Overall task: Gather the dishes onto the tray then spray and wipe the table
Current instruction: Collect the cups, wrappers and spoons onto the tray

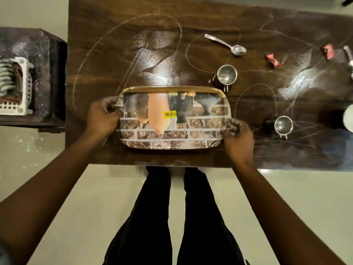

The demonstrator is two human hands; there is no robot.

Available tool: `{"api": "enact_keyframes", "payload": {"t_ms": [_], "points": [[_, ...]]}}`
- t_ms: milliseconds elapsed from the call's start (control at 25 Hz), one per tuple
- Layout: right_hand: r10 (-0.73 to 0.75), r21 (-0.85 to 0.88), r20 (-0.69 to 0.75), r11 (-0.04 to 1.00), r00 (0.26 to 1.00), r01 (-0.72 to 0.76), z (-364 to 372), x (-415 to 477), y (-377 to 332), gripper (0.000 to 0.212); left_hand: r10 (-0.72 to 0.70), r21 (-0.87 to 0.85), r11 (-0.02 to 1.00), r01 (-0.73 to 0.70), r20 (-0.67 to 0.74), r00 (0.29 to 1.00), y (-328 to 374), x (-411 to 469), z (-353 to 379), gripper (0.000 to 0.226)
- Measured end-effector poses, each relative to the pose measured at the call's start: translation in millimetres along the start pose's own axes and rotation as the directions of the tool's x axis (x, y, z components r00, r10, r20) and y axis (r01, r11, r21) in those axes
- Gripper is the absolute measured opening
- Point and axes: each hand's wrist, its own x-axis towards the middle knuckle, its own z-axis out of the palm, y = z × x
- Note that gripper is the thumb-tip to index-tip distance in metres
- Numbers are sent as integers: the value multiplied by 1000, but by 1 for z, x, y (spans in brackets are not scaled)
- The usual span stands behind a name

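Observation:
A printed tray [200, 136] with a brick-and-pots picture and a yellow price sticker lies near the front edge of the dark wooden table [114, 54]. My left hand [103, 115] grips its left end and my right hand [236, 136] grips its right end. Nothing lies on the tray. Right of the tray stand two steel cups: one [226, 75] just past its far right corner, another [283, 125] further right. A steel spoon [227, 44] lies beyond them. White chalk-like smears cover the table.
Two red wrappers [273, 59] [328, 51] lie at the far right, with a whitish object [348, 117] cut off by the right edge. A white rack [17, 88] sits on a low dark stand to the left. My legs stand at the table's front edge.

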Motion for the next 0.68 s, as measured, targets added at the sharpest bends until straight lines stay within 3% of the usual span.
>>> {"api": "enact_keyframes", "payload": {"t_ms": [280,680], "points": [[134,90,-63,988,989,-128,-13,-4,63,32,-12,30,1000,10,66,998,-25,-12,61,38],[174,122,-124,980,977,-159,-4,20,84,36,18,189,981,-39,111,994,-33,-4,81,36]]}}
